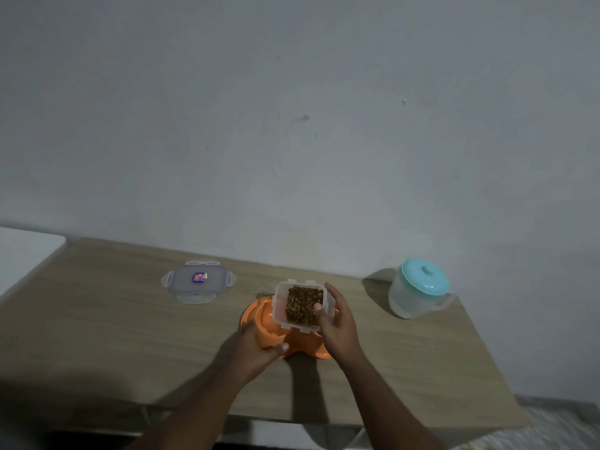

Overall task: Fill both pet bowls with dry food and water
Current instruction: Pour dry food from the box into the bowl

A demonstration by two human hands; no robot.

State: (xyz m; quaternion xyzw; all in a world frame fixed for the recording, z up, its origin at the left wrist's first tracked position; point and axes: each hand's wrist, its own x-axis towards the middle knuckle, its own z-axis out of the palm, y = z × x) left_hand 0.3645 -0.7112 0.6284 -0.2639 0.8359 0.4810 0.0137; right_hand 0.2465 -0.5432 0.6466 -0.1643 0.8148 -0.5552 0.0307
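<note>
An orange double pet bowl (264, 323) sits on the wooden table (113, 336), near its middle. My left hand (256, 350) grips the bowl's near left rim. My right hand (336, 323) holds a clear square container of brown dry food (302, 305) above the bowl's right half, tilted toward me with its mouth open. The left bowl looks bare inside; the right bowl is hidden under the container. A clear water jug with a teal lid (418, 289) stands at the table's right back corner.
The container's clear lid (198, 280) with a small sticker lies flat at the back left of the table. A white surface (26, 251) adjoins the table's left end. A grey wall runs directly behind the table.
</note>
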